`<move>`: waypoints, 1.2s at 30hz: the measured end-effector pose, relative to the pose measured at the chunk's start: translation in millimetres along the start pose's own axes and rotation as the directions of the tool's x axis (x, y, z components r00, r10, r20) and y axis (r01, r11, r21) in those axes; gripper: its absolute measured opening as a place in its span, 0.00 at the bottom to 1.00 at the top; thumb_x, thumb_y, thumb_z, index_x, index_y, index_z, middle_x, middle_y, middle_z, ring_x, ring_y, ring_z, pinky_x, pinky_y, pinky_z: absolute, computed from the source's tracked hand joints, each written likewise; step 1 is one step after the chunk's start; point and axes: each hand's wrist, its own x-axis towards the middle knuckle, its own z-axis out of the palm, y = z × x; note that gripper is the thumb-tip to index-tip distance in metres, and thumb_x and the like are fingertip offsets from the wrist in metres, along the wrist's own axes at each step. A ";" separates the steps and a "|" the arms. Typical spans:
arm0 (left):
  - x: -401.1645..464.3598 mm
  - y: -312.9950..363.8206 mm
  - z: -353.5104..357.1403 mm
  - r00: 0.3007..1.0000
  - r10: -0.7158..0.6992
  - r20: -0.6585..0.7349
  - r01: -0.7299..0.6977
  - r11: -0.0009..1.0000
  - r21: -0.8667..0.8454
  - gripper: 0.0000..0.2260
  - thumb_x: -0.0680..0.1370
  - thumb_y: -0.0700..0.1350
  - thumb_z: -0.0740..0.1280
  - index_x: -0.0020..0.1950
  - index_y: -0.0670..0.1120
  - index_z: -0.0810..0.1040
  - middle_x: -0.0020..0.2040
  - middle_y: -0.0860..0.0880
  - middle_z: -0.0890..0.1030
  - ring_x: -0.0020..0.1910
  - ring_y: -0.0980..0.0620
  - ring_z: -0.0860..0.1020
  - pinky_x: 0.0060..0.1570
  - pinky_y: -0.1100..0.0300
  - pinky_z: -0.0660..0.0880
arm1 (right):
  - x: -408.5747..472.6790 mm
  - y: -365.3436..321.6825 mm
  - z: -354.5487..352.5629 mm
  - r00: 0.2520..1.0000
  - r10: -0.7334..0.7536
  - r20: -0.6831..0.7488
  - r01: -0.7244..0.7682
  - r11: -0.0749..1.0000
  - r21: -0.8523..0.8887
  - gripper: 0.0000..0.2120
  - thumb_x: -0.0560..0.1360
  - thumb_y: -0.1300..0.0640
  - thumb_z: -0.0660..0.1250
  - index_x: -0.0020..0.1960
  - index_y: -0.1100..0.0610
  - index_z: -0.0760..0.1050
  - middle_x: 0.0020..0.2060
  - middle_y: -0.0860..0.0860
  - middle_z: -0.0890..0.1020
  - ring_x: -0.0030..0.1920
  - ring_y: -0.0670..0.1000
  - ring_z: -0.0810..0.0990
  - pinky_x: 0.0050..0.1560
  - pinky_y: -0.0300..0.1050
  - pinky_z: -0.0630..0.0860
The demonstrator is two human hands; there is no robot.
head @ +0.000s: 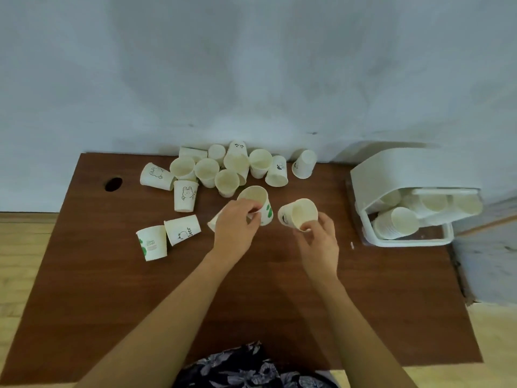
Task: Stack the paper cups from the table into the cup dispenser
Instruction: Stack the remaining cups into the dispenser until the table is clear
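My left hand (235, 222) pinches the rim of a green-printed cup (256, 203); my right hand (317, 236) grips another paper cup (299, 214) tilted beside it. I'd nest the two squarely, mouths aligned, without crushing rims, then carry them to the cup dispenser (402, 197) at the table's (279, 303) right edge.

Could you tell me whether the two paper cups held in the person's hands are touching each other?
Apart. The head view shows brown tabletop between the green-printed white paper cup and the black-printed white paper cup.
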 end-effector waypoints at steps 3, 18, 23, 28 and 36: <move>-13.2 27.1 19.6 0.997 0.073 0.020 -0.073 0.997 0.038 0.10 0.75 0.42 0.71 0.56 0.47 0.81 0.49 0.50 0.81 0.49 0.53 0.75 0.49 0.57 0.75 | -4.2 21.9 -31.4 0.997 0.010 -0.078 -0.006 0.999 0.049 0.05 0.76 0.56 0.70 0.51 0.53 0.78 0.72 0.47 0.65 0.63 0.48 0.75 0.61 0.46 0.77; -40.3 204.7 151.2 0.976 0.215 -0.025 -0.215 0.976 0.019 0.06 0.75 0.42 0.71 0.51 0.47 0.82 0.48 0.53 0.81 0.47 0.55 0.76 0.47 0.66 0.69 | 18.6 164.8 -184.7 0.938 -0.074 -0.337 0.122 0.985 0.124 0.08 0.80 0.54 0.65 0.57 0.54 0.77 0.50 0.47 0.80 0.47 0.47 0.78 0.44 0.42 0.75; -34.8 243.8 195.7 0.967 0.257 -0.002 -0.256 0.966 0.029 0.08 0.76 0.43 0.69 0.55 0.47 0.82 0.50 0.53 0.81 0.48 0.55 0.76 0.49 0.66 0.69 | 33.2 198.4 -226.2 0.916 -0.109 -0.385 0.174 0.975 0.136 0.06 0.79 0.55 0.65 0.56 0.54 0.77 0.50 0.45 0.79 0.46 0.46 0.78 0.42 0.38 0.75; -20.3 264.6 227.1 0.956 0.293 0.032 -0.294 0.953 0.068 0.07 0.77 0.41 0.68 0.54 0.44 0.82 0.51 0.50 0.81 0.51 0.51 0.76 0.51 0.61 0.73 | 53.4 218.4 -254.4 0.924 -0.145 -0.353 0.213 0.963 0.162 0.06 0.79 0.55 0.67 0.54 0.54 0.79 0.50 0.45 0.80 0.44 0.44 0.78 0.40 0.37 0.75; -4.4 260.0 261.9 0.962 0.224 0.153 -0.250 0.950 0.184 0.07 0.77 0.39 0.67 0.52 0.45 0.82 0.49 0.49 0.81 0.50 0.47 0.75 0.48 0.56 0.75 | 74.4 231.2 -254.6 0.884 -0.301 -0.359 0.363 0.924 0.117 0.07 0.77 0.56 0.67 0.53 0.57 0.79 0.50 0.48 0.82 0.49 0.49 0.79 0.43 0.29 0.71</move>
